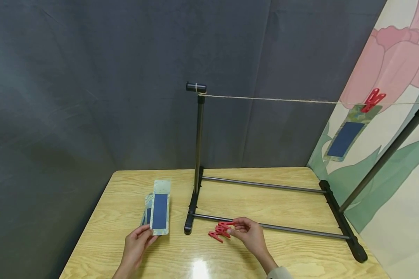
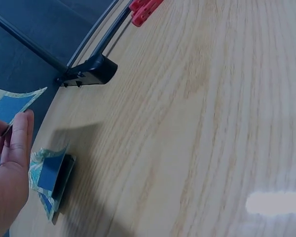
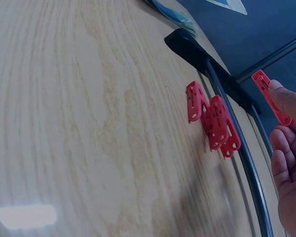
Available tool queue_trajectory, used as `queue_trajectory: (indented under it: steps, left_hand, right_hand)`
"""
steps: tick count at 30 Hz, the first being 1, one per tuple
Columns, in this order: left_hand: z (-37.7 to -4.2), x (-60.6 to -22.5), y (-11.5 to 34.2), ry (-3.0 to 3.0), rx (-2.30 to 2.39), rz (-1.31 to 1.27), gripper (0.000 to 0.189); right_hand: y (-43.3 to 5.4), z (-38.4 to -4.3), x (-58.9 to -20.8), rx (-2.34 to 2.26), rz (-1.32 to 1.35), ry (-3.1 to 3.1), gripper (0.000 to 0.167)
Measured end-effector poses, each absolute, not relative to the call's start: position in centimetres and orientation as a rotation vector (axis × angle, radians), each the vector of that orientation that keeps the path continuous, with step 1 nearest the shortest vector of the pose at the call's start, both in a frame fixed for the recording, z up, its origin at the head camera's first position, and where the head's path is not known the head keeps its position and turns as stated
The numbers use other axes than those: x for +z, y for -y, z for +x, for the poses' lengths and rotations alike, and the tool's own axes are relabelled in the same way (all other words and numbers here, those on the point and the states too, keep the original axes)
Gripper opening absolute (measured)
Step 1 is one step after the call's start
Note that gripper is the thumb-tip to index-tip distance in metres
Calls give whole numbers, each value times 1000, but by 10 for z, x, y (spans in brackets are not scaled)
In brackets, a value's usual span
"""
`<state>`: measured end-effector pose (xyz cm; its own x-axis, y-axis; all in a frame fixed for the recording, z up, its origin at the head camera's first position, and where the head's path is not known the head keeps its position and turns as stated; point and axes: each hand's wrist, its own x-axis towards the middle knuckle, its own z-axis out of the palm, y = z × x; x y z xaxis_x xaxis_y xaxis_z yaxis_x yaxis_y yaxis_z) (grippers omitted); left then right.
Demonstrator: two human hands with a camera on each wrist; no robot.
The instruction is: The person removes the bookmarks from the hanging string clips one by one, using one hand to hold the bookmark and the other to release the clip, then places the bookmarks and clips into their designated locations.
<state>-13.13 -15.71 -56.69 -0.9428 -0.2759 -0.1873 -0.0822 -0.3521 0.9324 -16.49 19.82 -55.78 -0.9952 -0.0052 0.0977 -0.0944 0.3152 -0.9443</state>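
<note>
My left hand (image 1: 137, 245) pinches the lower end of a long card (image 1: 160, 211) with a blue panel and a pale patterned border, holding it raised over the table. Below it lie several similar cards (image 2: 52, 173), partly covered in the head view. In the right wrist view, my right hand (image 3: 291, 143) pinches a red clothespin (image 3: 270, 96) between thumb and fingers. Several other red clothespins (image 3: 214, 123) lie in a small pile just beside that hand. Another card (image 1: 347, 139) hangs from the string (image 1: 265, 99), clipped by a red clothespin (image 1: 373, 101).
A black metal rack stands on the wooden table (image 1: 101, 248). Its left post (image 1: 198, 147) and right post (image 1: 384, 159) carry the string. The front crossbar (image 1: 300, 231) runs low beside the clothespins. A dark curtain (image 1: 143, 77) hangs behind.
</note>
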Motion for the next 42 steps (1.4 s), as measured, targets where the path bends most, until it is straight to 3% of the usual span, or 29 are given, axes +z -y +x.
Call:
queue_trajectory:
  steps: [14, 23, 42]
  left_hand:
    - [-132, -579, 161, 1688, -2444, 532, 23]
    - [-135, -585, 166, 1761, -2407, 607, 35]
    - [-133, -601, 177, 1809, -2363, 665, 40]
  right_hand:
    - [-196, -165, -571, 1863, 50, 2440, 31]
    - [-196, -169, -577, 1835, 22, 2457, 31]
    - [-193, -168, -593, 1797, 85, 2488, 34]
